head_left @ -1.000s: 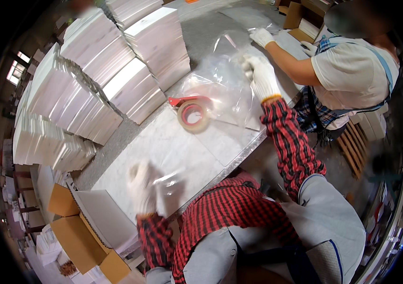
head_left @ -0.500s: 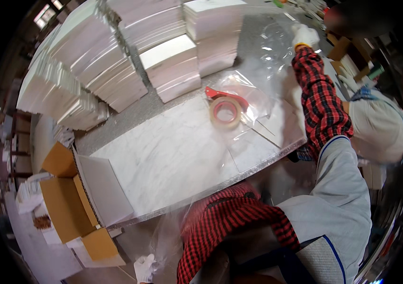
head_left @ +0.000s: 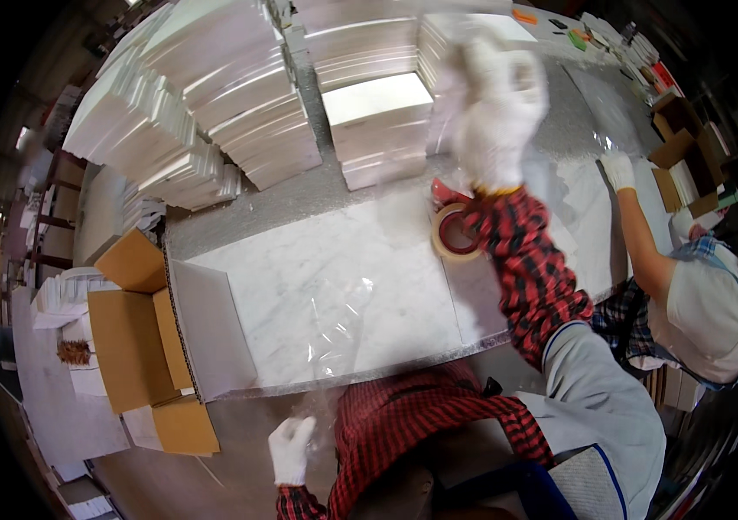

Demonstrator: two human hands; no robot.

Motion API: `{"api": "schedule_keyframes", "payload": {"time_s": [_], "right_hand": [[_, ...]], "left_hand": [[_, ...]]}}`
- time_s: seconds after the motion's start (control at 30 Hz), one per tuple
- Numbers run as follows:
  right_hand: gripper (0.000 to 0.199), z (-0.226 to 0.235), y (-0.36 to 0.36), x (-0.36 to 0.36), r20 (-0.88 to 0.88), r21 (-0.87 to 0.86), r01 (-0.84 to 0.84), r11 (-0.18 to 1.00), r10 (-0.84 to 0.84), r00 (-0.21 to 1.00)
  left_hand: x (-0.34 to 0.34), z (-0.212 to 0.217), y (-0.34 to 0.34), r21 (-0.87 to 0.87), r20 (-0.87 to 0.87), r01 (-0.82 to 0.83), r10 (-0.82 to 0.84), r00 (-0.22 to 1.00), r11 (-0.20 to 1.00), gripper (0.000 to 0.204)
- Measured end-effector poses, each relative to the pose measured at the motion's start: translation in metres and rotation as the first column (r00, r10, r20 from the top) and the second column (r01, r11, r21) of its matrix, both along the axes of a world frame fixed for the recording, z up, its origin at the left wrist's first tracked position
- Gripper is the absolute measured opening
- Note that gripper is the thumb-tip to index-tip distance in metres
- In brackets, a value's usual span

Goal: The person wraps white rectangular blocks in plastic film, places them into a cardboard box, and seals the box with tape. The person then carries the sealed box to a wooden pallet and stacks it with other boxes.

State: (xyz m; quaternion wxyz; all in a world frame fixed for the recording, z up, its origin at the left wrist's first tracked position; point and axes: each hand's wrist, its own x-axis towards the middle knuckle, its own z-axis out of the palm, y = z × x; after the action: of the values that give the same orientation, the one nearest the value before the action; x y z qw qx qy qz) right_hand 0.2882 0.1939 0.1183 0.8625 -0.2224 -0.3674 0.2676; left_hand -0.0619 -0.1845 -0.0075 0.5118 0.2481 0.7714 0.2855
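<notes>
My left hand (head_left: 291,451), in a white knit glove, is low at the left, beyond the table's front edge. Its fingers are closed on the edge of a clear plastic bag (head_left: 338,325) that trails up onto the white marbled slab (head_left: 286,260). My right hand (head_left: 499,117), also gloved, is raised over the slab's far side, in front of a stack of white tiles (head_left: 442,95). Motion smears its fingers, so their hold cannot be made out. Partly behind the right forearm lies a red tape dispenser (head_left: 443,192) with a tape roll (head_left: 447,247).
An open cardboard box (head_left: 130,347) stands at the slab's left end. Several tall stacks of white tiles (head_left: 247,95) line the far side. At the right a co-worker (head_left: 702,303) reaches a gloved hand (head_left: 617,169) onto the table, near another open box (head_left: 689,165).
My right hand has come back from the far right to the tile stacks. My left hand has risen slightly, and the plastic now lies farther left on the slab. The view has shifted right.
</notes>
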Motion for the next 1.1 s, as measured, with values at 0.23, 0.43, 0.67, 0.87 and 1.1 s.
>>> {"api": "schedule_keyframes", "payload": {"time_s": [0.23, 0.43, 0.67, 0.87, 1.1], "right_hand": [[0.019, 0.048, -0.019, -0.115, 0.056, 0.114, -0.416, 0.902, 0.413, 0.909], [0.007, -0.094, 0.027, -0.155, 0.75, 0.101, 0.142, 0.985, -0.169, 0.639], [0.046, -0.157, -0.006, -0.165, 0.615, -0.788, 0.365, 0.496, 0.606, 0.505], [0.038, -0.132, -0.004, -0.164, 0.723, -0.491, 0.576, 0.653, 0.675, -0.149], [0.018, -0.212, 0.042, -0.167, 0.857, -0.516, 0.558, 0.65, 0.389, 0.339]], "left_hand": [[0.036, 0.01, 0.038, 0.012, 0.086, 0.105, -0.105, 0.991, 0.994, 0.021], [0.013, -0.009, 0.031, 0.094, -0.024, 0.254, -0.253, 0.967, 0.963, 0.019], [-0.025, 0.0, 0.049, 0.093, -0.077, 0.458, -0.453, 0.888, 0.884, 0.023], [-0.056, 0.006, 0.071, 0.143, 0.07, 0.535, -0.548, 0.834, 0.833, 0.023], [-0.075, -0.002, 0.095, 0.13, 0.242, 0.556, -0.57, 0.785, 0.821, 0.024]]}}
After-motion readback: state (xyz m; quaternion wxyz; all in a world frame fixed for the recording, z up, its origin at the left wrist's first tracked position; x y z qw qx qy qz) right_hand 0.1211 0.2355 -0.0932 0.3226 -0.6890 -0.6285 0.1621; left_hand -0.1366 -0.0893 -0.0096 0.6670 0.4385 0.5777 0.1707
